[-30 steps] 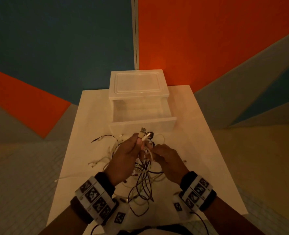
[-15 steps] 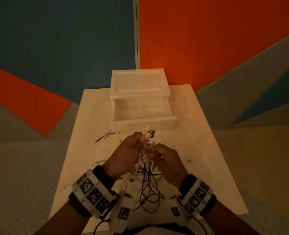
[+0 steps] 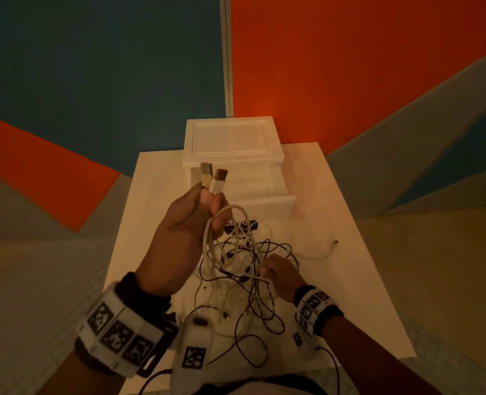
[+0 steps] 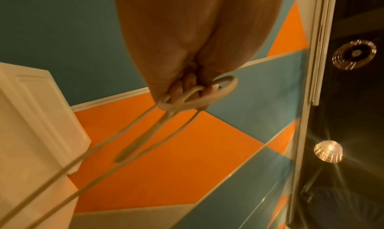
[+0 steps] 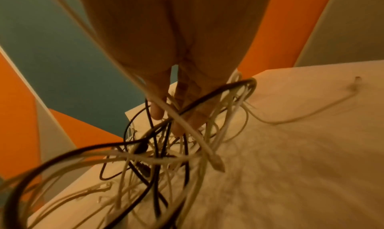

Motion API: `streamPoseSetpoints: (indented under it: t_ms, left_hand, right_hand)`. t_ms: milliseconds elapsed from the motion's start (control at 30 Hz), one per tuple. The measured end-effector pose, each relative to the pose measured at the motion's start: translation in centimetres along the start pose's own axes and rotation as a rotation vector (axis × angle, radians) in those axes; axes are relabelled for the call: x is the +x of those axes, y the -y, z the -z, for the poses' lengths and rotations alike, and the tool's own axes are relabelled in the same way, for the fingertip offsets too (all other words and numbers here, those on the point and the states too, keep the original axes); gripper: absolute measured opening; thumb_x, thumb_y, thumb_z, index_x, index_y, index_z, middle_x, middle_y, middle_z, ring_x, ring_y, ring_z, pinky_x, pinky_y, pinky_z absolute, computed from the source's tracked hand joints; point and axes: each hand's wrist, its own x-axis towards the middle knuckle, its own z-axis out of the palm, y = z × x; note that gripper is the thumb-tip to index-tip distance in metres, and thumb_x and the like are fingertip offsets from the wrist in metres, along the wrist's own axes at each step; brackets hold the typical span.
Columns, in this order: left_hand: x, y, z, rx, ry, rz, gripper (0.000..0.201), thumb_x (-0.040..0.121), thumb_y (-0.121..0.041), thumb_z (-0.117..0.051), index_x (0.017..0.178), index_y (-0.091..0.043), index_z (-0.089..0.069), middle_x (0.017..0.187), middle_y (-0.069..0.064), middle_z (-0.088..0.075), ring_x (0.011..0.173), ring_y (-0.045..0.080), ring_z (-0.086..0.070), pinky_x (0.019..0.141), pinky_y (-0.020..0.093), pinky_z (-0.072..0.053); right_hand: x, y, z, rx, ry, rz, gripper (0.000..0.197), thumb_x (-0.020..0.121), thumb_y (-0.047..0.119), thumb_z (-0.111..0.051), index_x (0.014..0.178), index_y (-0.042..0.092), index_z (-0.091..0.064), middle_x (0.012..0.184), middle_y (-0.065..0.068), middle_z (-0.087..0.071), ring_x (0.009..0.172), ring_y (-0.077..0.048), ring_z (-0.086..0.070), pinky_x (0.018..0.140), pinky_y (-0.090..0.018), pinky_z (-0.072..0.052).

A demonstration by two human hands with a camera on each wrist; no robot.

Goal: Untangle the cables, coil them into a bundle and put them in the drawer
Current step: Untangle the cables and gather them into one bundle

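The left hand (image 3: pixel 179 223) is pinching 2 USB plugs (image 3: pixel 212 178) upright, raised above the table (image 3: pixel 350 252) — probably to draw their white cords out of the tangle (image 3: pixel 244 269). The right hand (image 3: pixel 281 276) is gripping that knot low, anchoring it. The drawer (image 3: pixel 264 206) is sitting open behind — waiting.

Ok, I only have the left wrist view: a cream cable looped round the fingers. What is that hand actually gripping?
Observer: In the head view the left hand pinches two USB plugs, side by side, pointing up.
Operator: And the right hand?
Observer: The right hand is low in the tangle of cables on the table, with its fingers among black and white strands.
Operator: Drawer open?
Observer: Yes, the drawer is pulled out. I see no cable inside.
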Motion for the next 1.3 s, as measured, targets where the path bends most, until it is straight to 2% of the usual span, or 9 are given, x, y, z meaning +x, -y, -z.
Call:
streamPoseSetpoints:
  t_ms: [167,267,500,700,833,900,1000,1200,1300]
  left_hand:
    - [-0.2,3.5,0.1,0.224,0.017,0.016,0.030,0.103,-0.017,-0.030,0.079,-0.004,-0.043,0.068,0.004,-0.038,0.062,0.007,-0.036,0.060,0.016,-0.033]
    - [0.0,5.2,0.6,0.184,-0.034,0.062,0.029,0.102,-0.018,-0.031,0.077,-0.008,-0.042,0.069,-0.001,-0.040,0.064,0.011,-0.037,0.063,0.019,-0.033]
    - [-0.1,5.4,1.8,0.235,-0.067,0.099,0.031,0.105,-0.011,-0.026,0.084,0.002,-0.044,0.070,0.009,-0.038,0.059,0.004,-0.039,0.059,0.014,-0.034]
    - [-0.2,6.5,1.8,0.254,-0.050,0.090,0.031,0.099,-0.029,-0.033,0.076,-0.012,-0.044,0.065,-0.007,-0.050,0.066,0.019,-0.037,0.056,0.021,-0.031]
    - [-0.2,6.5,1.9,0.255,-0.062,0.086,0.031,0.098,-0.030,-0.033,0.076,-0.013,-0.045,0.065,-0.007,-0.050,0.066,0.023,-0.034,0.056,0.021,-0.029]
    - [-0.2,6.6,2.0,0.241,-0.053,0.086,0.030,0.099,-0.030,-0.033,0.076,-0.013,-0.045,0.066,-0.007,-0.049,0.067,0.022,-0.035,0.056,0.021,-0.030]
    - [-0.3,6.5,2.1,0.225,-0.046,0.084,0.030,0.099,-0.027,-0.033,0.075,-0.014,-0.045,0.065,-0.008,-0.050,0.063,0.014,-0.038,0.055,0.019,-0.031]
    - [-0.4,6.3,0.4,0.206,0.026,0.088,0.031,0.104,-0.018,-0.028,0.079,-0.006,-0.042,0.079,0.011,-0.061,0.052,0.005,-0.036,0.053,0.017,-0.031]
    - [-0.6,5.9,-1.5,0.202,0.019,0.097,0.031,0.105,-0.009,-0.027,0.079,-0.004,-0.044,0.080,-0.004,-0.064,0.051,-0.001,-0.039,0.054,0.015,-0.034]
  right_hand:
    - [-0.5,3.0,2.1,0.430,-0.192,0.016,0.017,0.096,0.002,-0.052,0.093,0.004,-0.069,0.099,0.003,-0.068,0.086,0.000,-0.062,0.078,-0.026,-0.048]
    - [-2.4,6.8,4.7,0.547,-0.300,0.125,0.022,0.096,0.006,-0.054,0.090,0.019,-0.071,0.089,0.007,-0.070,0.081,-0.009,-0.063,0.071,-0.021,-0.048]
    - [-7.1,10.8,8.5,0.617,-0.394,0.341,0.022,0.098,0.016,-0.048,0.094,0.009,-0.069,0.075,-0.005,-0.064,0.065,-0.013,-0.057,0.063,-0.022,-0.048]
    - [-6.2,10.1,8.4,0.442,-0.385,0.301,0.021,0.099,0.009,-0.050,0.089,0.009,-0.069,0.080,0.000,-0.069,0.070,-0.016,-0.065,0.070,-0.030,-0.055]
    - [-5.3,7.9,7.5,0.190,-0.170,0.003,0.026,0.100,0.012,-0.044,0.097,0.004,-0.068,0.088,-0.001,-0.069,0.085,-0.023,-0.065,0.077,-0.031,-0.053]
    - [-5.4,7.3,7.9,0.009,-0.295,0.052,0.027,0.099,0.015,-0.042,0.093,0.009,-0.067,0.089,-0.007,-0.069,0.084,-0.028,-0.064,0.078,-0.039,-0.053]
    - [-5.9,7.9,8.9,0.275,-0.525,0.226,0.021,0.100,0.013,-0.048,0.090,0.010,-0.066,0.080,-0.003,-0.068,0.069,-0.020,-0.063,0.067,-0.030,-0.053]
    - [-6.5,10.0,7.9,0.032,-0.253,0.282,0.025,0.096,0.031,-0.045,0.085,0.018,-0.063,0.074,0.011,-0.060,0.069,-0.001,-0.055,0.068,-0.022,-0.045]
    - [-6.6,11.8,6.7,-0.031,-0.189,0.352,0.021,0.096,0.029,-0.041,0.087,0.029,-0.060,0.082,0.015,-0.059,0.070,0.002,-0.049,0.071,-0.018,-0.040]
